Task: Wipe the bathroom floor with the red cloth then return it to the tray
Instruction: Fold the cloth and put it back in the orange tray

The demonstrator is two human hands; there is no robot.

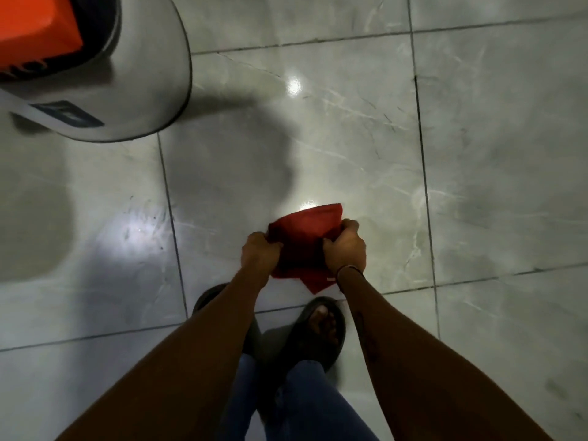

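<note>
Red cloth [305, 240] bunched between your fists, low over the glossy tiled floor [477, 138]; left hand [259, 253] and right hand [345, 246] each clench an edge, above your dark sandals [318, 332]

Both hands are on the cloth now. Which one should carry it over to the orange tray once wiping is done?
Left, probably. The left hand already grips the cloth, and the orange tray sits far to the left. The right hand grips it too, but would have to cross the body.
</note>
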